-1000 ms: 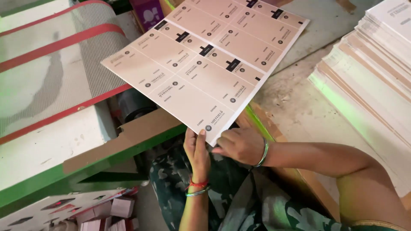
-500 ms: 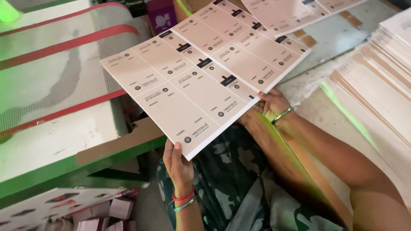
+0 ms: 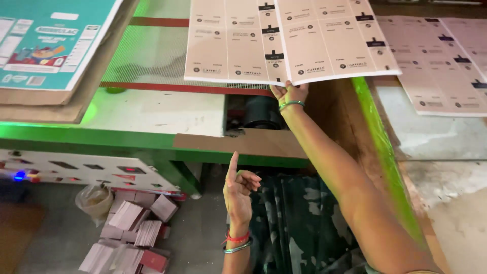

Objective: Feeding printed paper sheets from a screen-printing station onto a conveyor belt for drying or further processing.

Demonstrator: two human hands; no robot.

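Right hand point(image 3: 289, 93), arm stretched forward, fingers pinched on the near edge of a large pale printed cardboard sheet of uncut labels point(image 3: 284, 40) (thumb not visible, under the sheet), a green bangle on the wrist. The sheet is held out flat above a mesh conveyor belt with red bands point(image 3: 152, 56), its near edge over a dark roller point(image 3: 261, 112). Left hand point(image 3: 238, 185) is raised free near the lap, holding nothing, index finger pointing up, other fingers curled in, red and green bangles at the wrist. Just in front of it runs the green machine frame point(image 3: 127, 144) with a brown cardboard strip point(image 3: 243, 144) laid on it. To the right, another printed sheet point(image 3: 441, 66) lies flat on a grey surface. Far left, a teal printed carton sheet point(image 3: 45, 40) on brown board. On the floor below, left, small stacks of pink and white cards point(image 3: 132, 238) beside a crumpled plastic bag point(image 3: 94, 200).
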